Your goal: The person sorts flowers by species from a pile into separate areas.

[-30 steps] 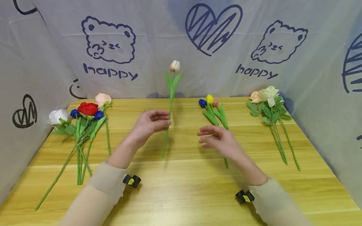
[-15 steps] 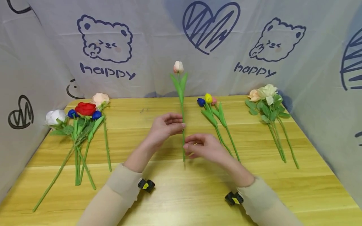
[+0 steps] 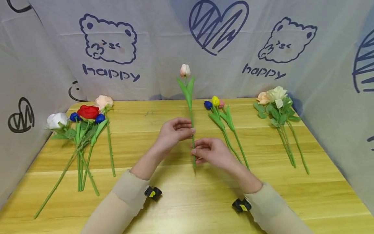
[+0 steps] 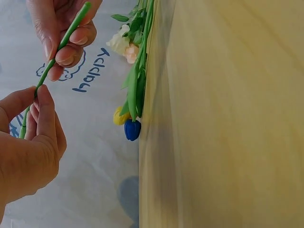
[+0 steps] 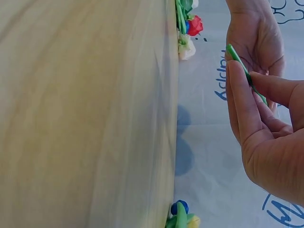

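A pale pink tulip (image 3: 185, 70) with two green leaves stands nearly upright above the middle of the table. My left hand (image 3: 172, 135) pinches its stem below the leaves, between thumb and fingers. Lower down, near the stem's end, my right hand (image 3: 214, 153) holds the same stem with its fingertips. In the left wrist view the green stem (image 4: 71, 29) runs slanting through both hands, and its blossom is out of that view. The right wrist view shows the stem's tip (image 5: 231, 49) sticking out past the right hand's fingers.
Blue, yellow and pink tulips (image 3: 215, 101) lie just right of the hands. At the left is a bunch with a white rose (image 3: 57, 121), a red rose (image 3: 88, 112) and blue tulips. Cream and peach roses (image 3: 277, 94) lie far right. A printed cloth (image 3: 163, 52) hangs behind the table.
My left hand has carried the tulip to the right. My right hand has moved left, away from the lying tulips, and now holds the lower stem.
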{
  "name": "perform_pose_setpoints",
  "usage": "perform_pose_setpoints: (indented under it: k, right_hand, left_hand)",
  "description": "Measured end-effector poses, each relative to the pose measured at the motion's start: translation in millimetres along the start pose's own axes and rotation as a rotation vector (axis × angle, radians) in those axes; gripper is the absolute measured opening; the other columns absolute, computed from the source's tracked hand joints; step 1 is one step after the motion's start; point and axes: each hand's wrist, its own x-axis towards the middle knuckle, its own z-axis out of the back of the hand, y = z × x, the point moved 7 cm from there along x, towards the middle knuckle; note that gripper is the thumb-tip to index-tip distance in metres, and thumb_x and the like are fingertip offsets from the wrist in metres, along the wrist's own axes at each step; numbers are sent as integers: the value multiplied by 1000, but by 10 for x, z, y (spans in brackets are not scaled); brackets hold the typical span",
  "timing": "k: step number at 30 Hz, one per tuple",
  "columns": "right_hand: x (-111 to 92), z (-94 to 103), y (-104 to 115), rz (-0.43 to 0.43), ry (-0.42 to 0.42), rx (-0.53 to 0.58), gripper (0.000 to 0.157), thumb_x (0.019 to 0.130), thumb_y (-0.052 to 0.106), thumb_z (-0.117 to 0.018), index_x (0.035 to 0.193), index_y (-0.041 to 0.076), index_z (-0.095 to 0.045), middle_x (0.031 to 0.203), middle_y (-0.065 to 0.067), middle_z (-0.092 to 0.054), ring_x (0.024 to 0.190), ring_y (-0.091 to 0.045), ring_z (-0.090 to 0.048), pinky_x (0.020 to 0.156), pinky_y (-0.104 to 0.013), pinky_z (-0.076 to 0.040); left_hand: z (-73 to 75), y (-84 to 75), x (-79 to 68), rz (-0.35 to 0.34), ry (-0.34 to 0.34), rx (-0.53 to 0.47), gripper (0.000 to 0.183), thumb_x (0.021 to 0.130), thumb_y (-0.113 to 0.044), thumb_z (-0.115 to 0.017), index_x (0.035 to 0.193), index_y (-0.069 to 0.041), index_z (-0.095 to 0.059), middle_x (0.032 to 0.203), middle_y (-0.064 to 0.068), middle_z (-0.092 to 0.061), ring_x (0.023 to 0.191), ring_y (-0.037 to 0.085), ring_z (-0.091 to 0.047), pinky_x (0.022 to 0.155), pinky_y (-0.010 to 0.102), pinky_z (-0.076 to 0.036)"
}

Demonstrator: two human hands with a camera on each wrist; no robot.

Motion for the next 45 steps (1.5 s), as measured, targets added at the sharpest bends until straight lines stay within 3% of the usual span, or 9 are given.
perform_pose_setpoints:
  k: [6,10,14,20,27,31,38,42,45]
  right_hand:
    - [-24,26,41,16,10,-16,32,102,4,-66,129,-12,-61,113,-26,-70,86,-25,-74,86,-52,-63]
    - [-61,86,68,30,-12,-17,33,101,3,-66,129,-13,-61,112,-25,-70,87,-26,-75,85,-51,-63]
    - [-123,199,82,33,-43,-37,33,101,3,-67,128,-14,-60,111,-21,-71,88,-24,-74,85,-48,-63]
    - [-236,456,39,16,-99,-92,33,102,6,-66,129,-13,-61,114,-27,-71,91,-25,-74,84,-46,-63]
    - [-383,761,-87,-3,-133,-126,37,104,9,-65,133,-13,-58,120,-25,-69,93,-24,-73,85,-43,-64]
    - [-484,931,-169,-19,-131,-148,39,105,8,-63,136,-14,-56,122,-28,-67,94,-24,-73,83,-41,-64]
    - [-581,1187,-350,-83,-106,-196,41,106,9,-62,137,-16,-53,118,-25,-69,91,-21,-72,79,-36,-65]
    - [-583,1249,-433,-133,-81,-228,44,105,9,-62,139,-17,-51,114,-23,-69,89,-22,-71,78,-35,-65]
    - [-578,1267,-480,-169,-68,-241,46,105,8,-62,140,-18,-48,111,-21,-67,88,-22,-70,77,-34,-65]
  left_hand:
    - [-9,-41,-29,-13,8,-9,42,95,3,-72,134,8,-58,123,22,-64,101,19,-69,93,36,-61]
    - [33,-114,-63,-51,3,72,41,95,-2,-75,132,5,-61,121,17,-67,103,20,-70,93,34,-61]
    - [197,-206,-106,-99,-35,169,39,94,-5,-76,130,4,-64,123,21,-66,102,20,-70,90,31,-61]
    - [578,-322,-180,-137,-100,284,39,94,-6,-77,130,3,-64,122,20,-66,102,18,-69,87,27,-61]
    - [1081,-514,-329,-101,-168,440,41,97,-13,-76,133,0,-62,125,17,-65,106,16,-67,87,21,-59]
    - [1364,-643,-443,-120,-173,545,40,97,-17,-77,131,-1,-63,126,17,-65,104,11,-67,87,16,-57]
    - [1955,-837,-622,-155,-205,797,39,97,-23,-77,128,-2,-66,122,14,-69,96,-1,-66,81,10,-53]
    - [2283,-863,-702,-115,-224,968,37,97,-26,-78,126,-5,-68,118,13,-72,90,-6,-63,77,9,-49]
    - [2464,-836,-742,-76,-201,1067,37,96,-26,-78,125,-5,-68,115,12,-73,89,-3,-63,76,11,-47]
